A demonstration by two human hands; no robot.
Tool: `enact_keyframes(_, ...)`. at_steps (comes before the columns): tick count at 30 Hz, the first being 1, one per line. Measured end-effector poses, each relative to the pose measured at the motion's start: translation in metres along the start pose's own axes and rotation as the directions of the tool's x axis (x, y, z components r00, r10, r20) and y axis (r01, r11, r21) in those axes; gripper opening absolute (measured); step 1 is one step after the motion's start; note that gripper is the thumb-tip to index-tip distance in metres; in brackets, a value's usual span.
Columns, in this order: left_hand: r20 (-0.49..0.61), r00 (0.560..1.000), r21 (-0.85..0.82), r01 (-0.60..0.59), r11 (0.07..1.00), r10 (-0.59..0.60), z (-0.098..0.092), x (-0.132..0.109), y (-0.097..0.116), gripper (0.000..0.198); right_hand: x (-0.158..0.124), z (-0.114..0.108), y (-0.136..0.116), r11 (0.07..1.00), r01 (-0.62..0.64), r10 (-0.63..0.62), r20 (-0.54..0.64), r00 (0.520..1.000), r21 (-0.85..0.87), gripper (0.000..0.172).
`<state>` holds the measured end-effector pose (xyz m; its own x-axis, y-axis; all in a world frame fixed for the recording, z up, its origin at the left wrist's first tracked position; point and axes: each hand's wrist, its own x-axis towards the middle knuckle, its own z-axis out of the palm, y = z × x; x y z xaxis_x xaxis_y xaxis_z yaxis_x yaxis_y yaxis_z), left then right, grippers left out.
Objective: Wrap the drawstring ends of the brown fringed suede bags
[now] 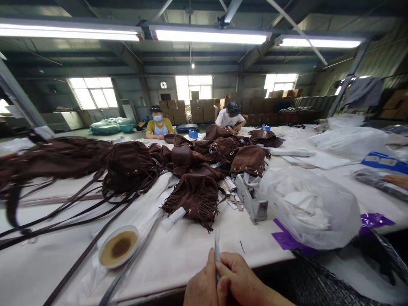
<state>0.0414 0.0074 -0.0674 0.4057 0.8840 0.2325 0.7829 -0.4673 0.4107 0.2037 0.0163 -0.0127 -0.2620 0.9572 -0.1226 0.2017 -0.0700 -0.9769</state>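
Observation:
Low at the near table edge, my left hand (200, 282) and my right hand (237, 278) are pressed together, both closed on a thin pale strip (217, 243) that stands up between the thumbs. Just beyond them lies a brown fringed suede bag (196, 197) with a white tag. A roll of tape (118, 246) lies flat on the white table (191, 250) to the left of my hands.
A heap of brown fringed bags (204, 155) and long dark straps (63, 212) covers the table's middle and left. A full clear plastic bag (310, 206) and a grey box (251, 197) sit right. Two seated people (158, 123) work at the far side. A woven basket (321, 282) stands lower right.

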Motion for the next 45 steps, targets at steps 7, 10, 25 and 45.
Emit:
enact_keyframes(7, -0.082, 0.996, -0.310, -0.061, 0.949, 0.037, -0.020, 0.006, 0.009, 0.062, -0.011, -0.002, 0.001, 0.993, 0.093, -0.082, 0.148, 0.986, -0.070, 0.027)
enact_keyframes(10, -0.092, 0.995, -0.432, -0.012, 0.902, -0.030, -0.025, 0.007, 0.022, 0.057, -0.014, -0.003, -0.002, 0.977, 0.204, -0.190, 0.179, 0.965, -0.065, 0.029)
enact_keyframes(25, -0.014, 0.956, -0.579, 0.231, 0.782, -0.293, -0.035, 0.002, 0.035, 0.057, -0.007, -0.011, -0.027, 0.993, 0.051, -0.045, -0.058, 0.997, 0.110, 0.043)
enact_keyframes(45, 0.102, 0.992, 0.158, 0.058, 0.986, -0.075, -0.029, -0.002, 0.025, 0.025, 0.023, -0.039, 0.000, 0.947, -0.050, -0.091, -0.416, 0.905, -0.317, 0.035)
